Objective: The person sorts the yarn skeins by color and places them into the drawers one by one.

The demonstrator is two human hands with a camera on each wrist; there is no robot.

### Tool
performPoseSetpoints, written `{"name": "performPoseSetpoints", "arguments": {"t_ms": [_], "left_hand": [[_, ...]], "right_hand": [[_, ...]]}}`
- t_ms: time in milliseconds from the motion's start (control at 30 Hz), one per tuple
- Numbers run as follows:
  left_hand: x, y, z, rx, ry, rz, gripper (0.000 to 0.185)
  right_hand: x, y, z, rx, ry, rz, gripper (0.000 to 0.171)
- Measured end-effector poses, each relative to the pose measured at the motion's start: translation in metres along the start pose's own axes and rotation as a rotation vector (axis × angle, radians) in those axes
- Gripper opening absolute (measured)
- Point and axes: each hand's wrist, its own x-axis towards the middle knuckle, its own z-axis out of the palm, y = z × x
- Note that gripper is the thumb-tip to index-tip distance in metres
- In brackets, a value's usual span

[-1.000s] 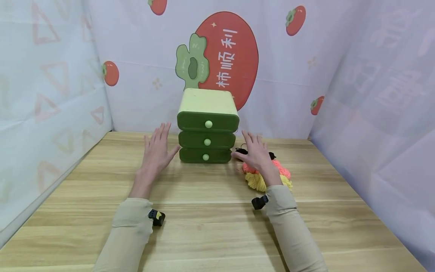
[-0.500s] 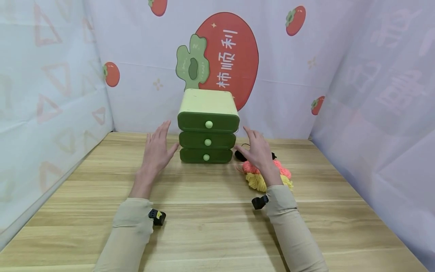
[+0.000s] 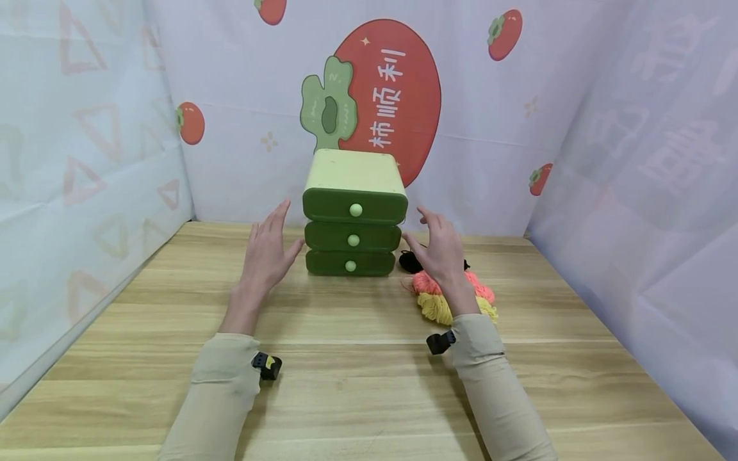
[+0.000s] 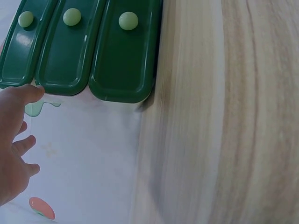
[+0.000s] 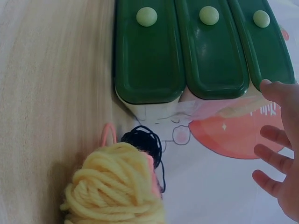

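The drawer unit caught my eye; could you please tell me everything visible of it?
The drawer unit stands upright on the table, before the printed backdrop. Its pale casing looks like plastic; three stacked dark green drawers, apparently closed, each carry one round, pale knob. The left hand and right hand flank it; whether either touches it is unclear.

Green drawer fronts (image 4: pixel 67 51) are gleaming like smooth, glossy plastic! Yellow yarn (image 5: pixel 112 186) is looking fuzzy and matt, the table (image 3: pixel 346 403) is showing wood grain, the backdrop (image 3: pixel 248 83) creasing like cloth.
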Motion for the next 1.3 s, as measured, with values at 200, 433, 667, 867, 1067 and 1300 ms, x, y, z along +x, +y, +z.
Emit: {"name": "performPoseSetpoints", "arguments": {"t_ms": [200,433,667,867,1067,1300], "left_hand": [[0.001,0.001,-0.001,-0.019,0.006,0.007,0.082],[0.000,0.001,-0.002,-0.027,0.008,-0.002,0.082],[0.001,0.002,-0.001,-0.047,0.018,0.012,0.081],[0.002,0.006,-0.001,-0.056,0.017,0.019,0.081],[0.005,0.012,-0.004,-0.083,0.034,0.034,0.081],[0.009,0.017,-0.008,-0.109,0.040,0.054,0.079]], "right_hand": [[0.002,-0.002,-0.002,0.008,0.043,-0.018,0.055],[0.006,-0.009,-0.001,0.024,0.108,-0.072,0.051],[0.009,-0.021,-0.001,0.048,0.162,-0.137,0.047],[0.014,-0.030,0.000,0.038,0.156,-0.220,0.047],[0.022,-0.040,0.001,0.037,0.149,-0.305,0.048],[0.028,-0.052,0.002,0.035,0.091,-0.340,0.048]]}}
